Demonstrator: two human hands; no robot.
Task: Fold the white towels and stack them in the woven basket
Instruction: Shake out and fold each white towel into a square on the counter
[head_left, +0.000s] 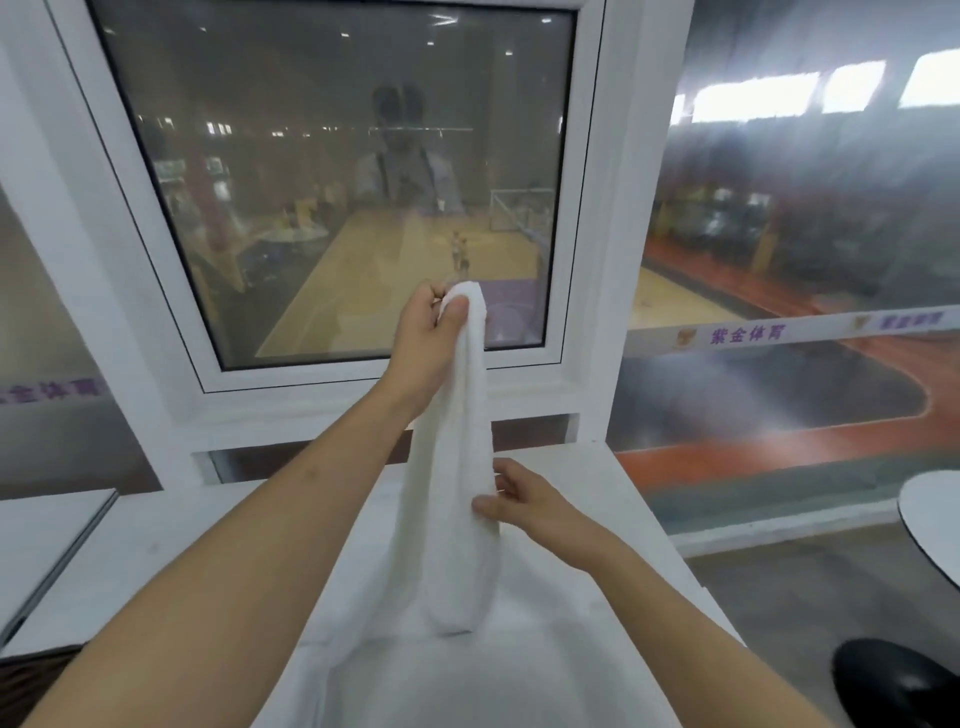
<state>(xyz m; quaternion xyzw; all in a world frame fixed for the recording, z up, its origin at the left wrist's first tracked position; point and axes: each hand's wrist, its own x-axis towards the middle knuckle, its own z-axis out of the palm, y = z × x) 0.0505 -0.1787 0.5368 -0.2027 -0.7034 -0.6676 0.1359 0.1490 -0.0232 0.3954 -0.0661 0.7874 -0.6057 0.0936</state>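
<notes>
A white towel (457, 467) hangs lengthwise in the air in front of the window. My left hand (428, 332) grips its top end, held up high. My right hand (524, 504) pinches the towel's right edge about halfway down, thumb in front and fingers behind. The towel's lower end reaches down to more white cloth (467, 675) spread on the white table (208, 545) below. No woven basket is in view.
A white-framed window (332, 197) stands right behind the table. A round white tabletop (935, 525) and a black object (893, 680) sit at the right. A dark patch (36, 670) lies at the lower left edge.
</notes>
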